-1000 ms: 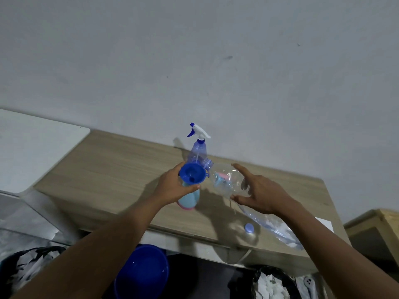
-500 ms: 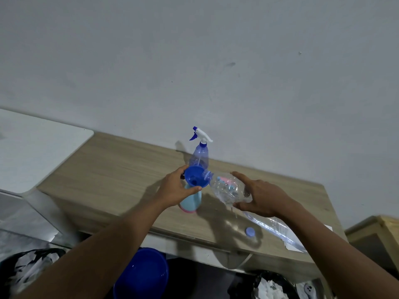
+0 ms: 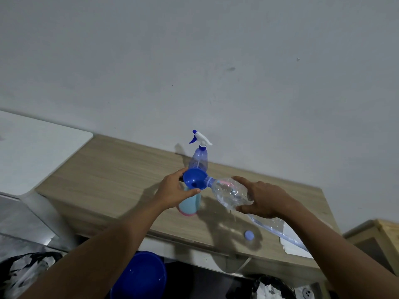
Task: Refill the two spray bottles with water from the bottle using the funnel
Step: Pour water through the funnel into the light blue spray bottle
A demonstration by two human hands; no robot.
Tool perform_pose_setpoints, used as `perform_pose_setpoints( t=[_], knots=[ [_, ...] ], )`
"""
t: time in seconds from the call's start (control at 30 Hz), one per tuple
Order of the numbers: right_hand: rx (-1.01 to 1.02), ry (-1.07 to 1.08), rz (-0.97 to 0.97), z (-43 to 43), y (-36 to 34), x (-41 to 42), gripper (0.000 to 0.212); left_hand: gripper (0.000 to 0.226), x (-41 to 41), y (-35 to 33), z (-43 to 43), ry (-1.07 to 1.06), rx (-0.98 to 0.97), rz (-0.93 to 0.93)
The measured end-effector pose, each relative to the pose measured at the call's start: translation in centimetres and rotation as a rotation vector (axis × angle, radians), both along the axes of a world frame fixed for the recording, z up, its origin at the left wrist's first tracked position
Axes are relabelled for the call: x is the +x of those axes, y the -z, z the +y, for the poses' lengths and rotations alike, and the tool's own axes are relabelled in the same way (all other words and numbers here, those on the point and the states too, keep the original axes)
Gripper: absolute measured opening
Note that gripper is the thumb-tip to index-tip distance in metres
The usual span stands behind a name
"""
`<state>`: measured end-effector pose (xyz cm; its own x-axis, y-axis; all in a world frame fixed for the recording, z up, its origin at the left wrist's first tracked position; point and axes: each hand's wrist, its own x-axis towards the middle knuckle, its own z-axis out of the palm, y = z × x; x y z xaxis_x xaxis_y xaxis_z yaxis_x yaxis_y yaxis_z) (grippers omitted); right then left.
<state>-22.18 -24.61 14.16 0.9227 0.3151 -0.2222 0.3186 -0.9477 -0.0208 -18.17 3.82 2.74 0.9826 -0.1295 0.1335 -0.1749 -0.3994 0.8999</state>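
Left hand (image 3: 178, 192) curls round the funnel (image 3: 194, 180) and the neck of the pale spray bottle (image 3: 189, 204) standing on the table (image 3: 108, 169); right hand (image 3: 264, 199) grips the bottle (image 3: 230, 190), tipped almost flat with its mouth at the funnel's rim. My worry is that rim: the mouth sits at the edge, not over the middle, so a hard squeeze on that thin, dented plastic could send water over the side onto the table. I can't see the level in the pale one either, so overfilling is a risk. The clear spray bottle (image 3: 199, 160) stands just behind, within reach of a knock. The bottle carries a pink-and-blue label near its neck, but I can read nothing on it, nor anywhere else.
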Motion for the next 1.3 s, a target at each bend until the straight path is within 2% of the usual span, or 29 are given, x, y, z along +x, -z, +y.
perform_pose_setpoints(
  t=[0.17,0.63,0.83,1.07,1.23,1.3],
  knots=[
    [-0.021,-0.004,-0.014,0.1,0.1,0.2,0.087,0.075,0.1,0.0,0.0,0.002,0.006,0.002],
    [-0.022,-0.014,-0.021,0.0,0.4,0.7,0.085,0.057,0.0,-0.3,-0.2,0.004,0.021,-0.037],
    [0.019,0.008,-0.021,-0.5,1.0,0.8,0.092,0.056,-0.1,-0.5,-0.2,0.017,0.019,-0.034],
    [0.199,0.022,-0.065,-1.4,2.5,0.3,0.095,0.056,-0.4,-0.5,-0.2,0.027,0.019,-0.024],
    [0.577,0.203,-0.220,-3.0,4.0,0.0,0.095,0.056,-0.4,-0.3,-0.1,0.027,0.016,-0.033],
    [0.663,0.321,-0.316,-4.3,4.9,0.0,0.093,0.054,-0.4,-0.3,0.0,0.022,0.008,-0.026]
  ],
)
